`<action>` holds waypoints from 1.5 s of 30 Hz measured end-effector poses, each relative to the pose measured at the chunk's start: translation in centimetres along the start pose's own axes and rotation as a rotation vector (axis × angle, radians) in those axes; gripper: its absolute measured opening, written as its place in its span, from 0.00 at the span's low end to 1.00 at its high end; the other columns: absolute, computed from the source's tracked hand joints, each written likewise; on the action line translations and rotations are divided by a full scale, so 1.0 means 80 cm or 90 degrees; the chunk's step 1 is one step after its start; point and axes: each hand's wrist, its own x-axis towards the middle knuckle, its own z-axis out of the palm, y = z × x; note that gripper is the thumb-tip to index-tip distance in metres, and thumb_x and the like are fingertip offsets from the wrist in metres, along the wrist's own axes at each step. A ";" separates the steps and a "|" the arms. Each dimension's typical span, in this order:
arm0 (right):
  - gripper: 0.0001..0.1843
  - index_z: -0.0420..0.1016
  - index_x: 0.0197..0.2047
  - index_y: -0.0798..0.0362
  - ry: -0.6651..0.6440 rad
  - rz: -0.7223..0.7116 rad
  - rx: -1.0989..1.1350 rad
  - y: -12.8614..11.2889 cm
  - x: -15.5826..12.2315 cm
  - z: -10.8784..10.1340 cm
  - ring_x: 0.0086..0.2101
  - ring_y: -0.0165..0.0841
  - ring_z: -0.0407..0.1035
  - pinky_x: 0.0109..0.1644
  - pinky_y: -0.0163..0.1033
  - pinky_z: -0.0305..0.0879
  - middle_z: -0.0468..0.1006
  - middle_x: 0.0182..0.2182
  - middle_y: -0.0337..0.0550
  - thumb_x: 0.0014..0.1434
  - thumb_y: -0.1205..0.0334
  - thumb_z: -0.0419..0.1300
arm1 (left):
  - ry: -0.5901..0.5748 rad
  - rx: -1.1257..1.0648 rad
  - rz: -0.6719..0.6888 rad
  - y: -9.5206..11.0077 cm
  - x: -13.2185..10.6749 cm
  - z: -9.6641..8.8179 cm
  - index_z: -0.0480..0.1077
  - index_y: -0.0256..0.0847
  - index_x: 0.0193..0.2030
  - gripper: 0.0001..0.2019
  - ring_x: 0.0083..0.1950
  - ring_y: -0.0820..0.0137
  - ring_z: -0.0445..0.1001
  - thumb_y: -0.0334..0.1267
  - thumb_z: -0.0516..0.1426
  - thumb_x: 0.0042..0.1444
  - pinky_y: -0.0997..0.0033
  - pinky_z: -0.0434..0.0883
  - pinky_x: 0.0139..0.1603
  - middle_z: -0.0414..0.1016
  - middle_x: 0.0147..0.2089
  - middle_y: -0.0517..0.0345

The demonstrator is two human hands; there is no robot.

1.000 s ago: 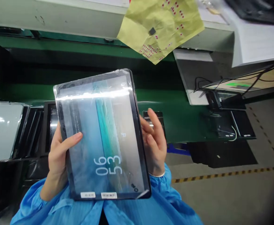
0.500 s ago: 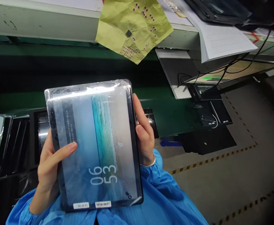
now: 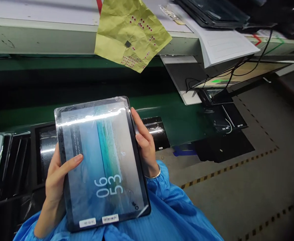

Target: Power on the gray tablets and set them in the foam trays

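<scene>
A tablet [image 3: 100,160] wrapped in clear plastic film is held upright over my lap, its lit screen showing a clock and a blue-green wallpaper. My left hand [image 3: 59,174] grips its left edge, thumb lying across the screen. My right hand [image 3: 144,144] clasps the right edge, fingers curled round the rim. Two small white labels sit along the tablet's bottom edge. Both blue sleeves show below.
A green conveyor belt [image 3: 182,117] runs behind the tablet. Black trays with wrapped tablets [image 3: 16,157] stand at the left. A crumpled yellow sheet [image 3: 132,33] hangs from the white bench edge. White papers [image 3: 224,43], cables and a dark device [image 3: 224,117] lie to the right. Grey floor with striped tape lies beyond.
My right hand went from open fingers behind the tablet to clasping its right edge. The tablet has come lower and slightly tilted; the view has swung to the right.
</scene>
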 end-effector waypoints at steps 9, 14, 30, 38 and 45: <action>0.48 0.57 0.76 0.42 -0.068 0.268 0.204 0.044 -0.005 -0.027 0.47 0.40 0.83 0.52 0.47 0.81 0.86 0.53 0.42 0.58 0.46 0.72 | -0.138 0.085 -0.017 -0.034 0.041 0.001 0.77 0.49 0.57 0.28 0.46 0.63 0.85 0.50 0.73 0.48 0.75 0.83 0.40 0.85 0.50 0.58; 0.42 0.74 0.67 0.45 0.159 0.321 0.119 0.085 -0.009 -0.100 0.37 0.39 0.82 0.48 0.45 0.79 0.87 0.33 0.36 0.50 0.49 0.77 | -0.252 0.308 -0.003 -0.059 0.072 -0.031 0.60 0.50 0.75 0.39 0.73 0.49 0.68 0.61 0.61 0.61 0.49 0.70 0.71 0.59 0.79 0.45; 0.48 0.81 0.58 0.54 0.210 0.381 -0.132 0.295 -0.017 -0.172 0.44 0.48 0.79 0.53 0.54 0.74 0.87 0.42 0.51 0.37 0.34 0.70 | 0.149 0.973 0.013 -0.155 0.111 -0.141 0.50 0.23 0.78 0.44 0.79 0.25 0.43 0.52 0.58 0.66 0.22 0.50 0.72 0.39 0.80 0.14; 0.33 0.83 0.53 0.54 0.109 0.202 -0.416 0.274 0.010 -0.169 0.65 0.57 0.62 0.71 0.65 0.54 0.70 0.64 0.61 0.55 0.38 0.60 | 0.200 1.079 -0.011 -0.185 0.124 -0.123 0.52 0.25 0.78 0.40 0.77 0.22 0.49 0.54 0.53 0.69 0.22 0.56 0.69 0.46 0.79 0.17; 0.29 0.70 0.69 0.49 -0.182 -0.002 -0.511 0.246 0.004 0.050 0.75 0.52 0.47 0.76 0.66 0.42 0.58 0.75 0.55 0.68 0.50 0.55 | 0.236 1.107 0.003 -0.191 0.131 -0.107 0.53 0.28 0.78 0.35 0.77 0.23 0.50 0.47 0.51 0.72 0.22 0.56 0.69 0.46 0.79 0.17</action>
